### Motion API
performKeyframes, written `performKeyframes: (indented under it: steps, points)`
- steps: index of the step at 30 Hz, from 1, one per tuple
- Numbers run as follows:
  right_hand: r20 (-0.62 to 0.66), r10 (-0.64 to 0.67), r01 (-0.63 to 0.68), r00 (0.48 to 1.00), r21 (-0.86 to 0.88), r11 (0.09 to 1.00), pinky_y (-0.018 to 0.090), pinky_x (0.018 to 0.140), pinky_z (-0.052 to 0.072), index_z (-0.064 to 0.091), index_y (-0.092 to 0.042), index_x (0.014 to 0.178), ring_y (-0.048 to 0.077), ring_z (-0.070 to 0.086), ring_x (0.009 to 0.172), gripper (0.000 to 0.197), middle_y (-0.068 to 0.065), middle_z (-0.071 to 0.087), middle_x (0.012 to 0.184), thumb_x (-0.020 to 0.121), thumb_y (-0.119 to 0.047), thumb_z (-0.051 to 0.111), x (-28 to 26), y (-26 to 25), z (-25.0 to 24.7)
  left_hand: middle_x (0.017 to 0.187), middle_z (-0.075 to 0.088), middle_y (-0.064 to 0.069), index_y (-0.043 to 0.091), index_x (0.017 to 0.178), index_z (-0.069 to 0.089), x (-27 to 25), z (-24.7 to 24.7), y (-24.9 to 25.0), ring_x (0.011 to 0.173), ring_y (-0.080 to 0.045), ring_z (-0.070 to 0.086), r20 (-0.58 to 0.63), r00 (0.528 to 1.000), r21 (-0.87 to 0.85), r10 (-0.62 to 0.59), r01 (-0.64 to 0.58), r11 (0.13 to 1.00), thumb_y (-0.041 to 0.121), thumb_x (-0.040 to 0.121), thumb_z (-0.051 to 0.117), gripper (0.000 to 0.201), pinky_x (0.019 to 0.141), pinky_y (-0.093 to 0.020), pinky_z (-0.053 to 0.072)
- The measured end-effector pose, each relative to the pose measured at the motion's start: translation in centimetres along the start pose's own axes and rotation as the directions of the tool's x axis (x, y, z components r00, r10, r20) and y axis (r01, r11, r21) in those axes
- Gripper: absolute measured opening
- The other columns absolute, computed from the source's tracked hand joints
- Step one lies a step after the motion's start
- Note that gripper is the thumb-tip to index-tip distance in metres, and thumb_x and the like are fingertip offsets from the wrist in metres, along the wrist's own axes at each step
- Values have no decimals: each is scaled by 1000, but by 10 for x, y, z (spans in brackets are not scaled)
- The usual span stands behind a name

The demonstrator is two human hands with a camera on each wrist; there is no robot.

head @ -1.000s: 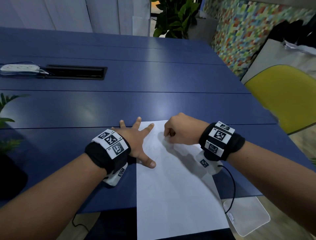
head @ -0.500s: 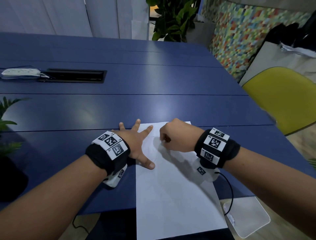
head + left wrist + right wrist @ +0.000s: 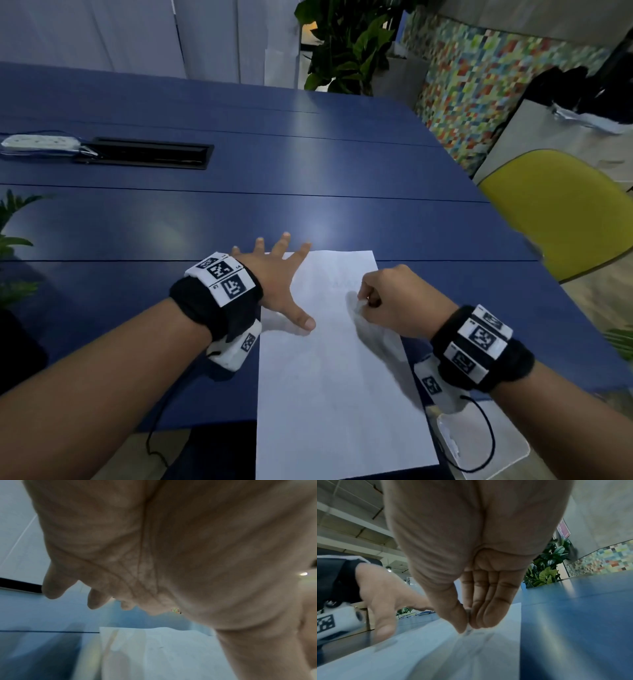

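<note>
Thumb and fingertips of the right hand are, as I see it from the right wrist camera, pinched together on a small grey thing whose tip meets the sheet of paper; I cannot tell what that thing is. The hand sits over the sheet's far half, near its right edge, just beside some faint marks. The left hand lies palm down with fingers straight and spread, holding nothing: thumb tip on the sheet by its left edge, forefinger at its far left corner, the other fingers on the bench. The sheet lies lengthwise at the bench's near edge, its near end jutting past that edge. Toward the far left edge I see a power strip beside a black slot; a yellow chair stands off the right edge, a plant beyond the far one.
</note>
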State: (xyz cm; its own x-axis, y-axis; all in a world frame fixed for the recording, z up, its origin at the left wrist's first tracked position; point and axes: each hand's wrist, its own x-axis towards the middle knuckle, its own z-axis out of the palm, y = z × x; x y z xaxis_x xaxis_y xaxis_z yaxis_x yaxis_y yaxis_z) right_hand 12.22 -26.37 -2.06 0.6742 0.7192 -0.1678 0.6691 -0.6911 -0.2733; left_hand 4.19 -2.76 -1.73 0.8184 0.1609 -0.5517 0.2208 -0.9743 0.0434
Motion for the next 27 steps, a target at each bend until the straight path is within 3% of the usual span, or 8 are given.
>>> performKeyframes:
  steps: [3,7,12,16,21,25,27]
  points:
    - [18,-30,30,999,2,1000,27,69,56,72,-24,90,11,63,77,10,-13,66,72,89,-28,62,-3,-5,4,174,-21,8,46,159,-24,6,2,11,160,-41,-7,63,998,28,24,-26,999,97,51,70,152,119,-77,16]
    - [98,-43,45,994,-18,999,27,69,54,72,-27,94,12,64,80,11,-14,66,78,88,-24,64,9,-8,-8,172,-26,10,45,160,-22,9,9,13,161,-39,-9,51,999,73,13,-17,997,94,55,72,150,119,-78,9]
    - [-1,-175,175,985,7,985,29,73,54,76,-24,102,11,60,73,15,-7,75,85,95,-27,64,35,-28,-7,171,-28,11,50,157,-25,11,11,11,160,-41,-10,34,999,96,9,-12,995,101,50,66,149,116,-79,-1]
    - [-24,-123,121,992,-54,991,33,72,55,75,-21,104,22,66,80,19,-2,72,84,93,-23,59,51,-33,-5,171,-28,10,52,156,-26,13,12,8,160,-43,-10,26,1000,94,2,-5,996,103,47,64,150,116,-79,-3]
    - [64,-229,235,971,-113,965,20,54,36,72,-22,97,4,49,57,15,-12,61,67,93,-17,58,46,-40,-2,172,-25,10,53,157,-25,14,16,7,160,-44,-7,-11,1000,96,15,-14,995,104,45,62,150,116,-80,-2]
    - [20,-164,165,986,-155,974,31,68,50,74,-18,106,21,60,77,22,-3,68,81,95,-22,55,53,-33,-10,172,-25,9,51,158,-24,12,14,9,160,-44,-6,-3,1000,94,6,-6,996,103,46,64,152,118,-78,-2]
    - [63,-208,216,976,-181,960,30,60,44,72,-17,102,22,56,74,19,2,70,82,93,-18,55,48,-41,-6,173,-24,9,50,158,-24,12,14,9,160,-44,-5,-8,1000,95,10,-9,995,102,46,65,152,118,-79,-1]
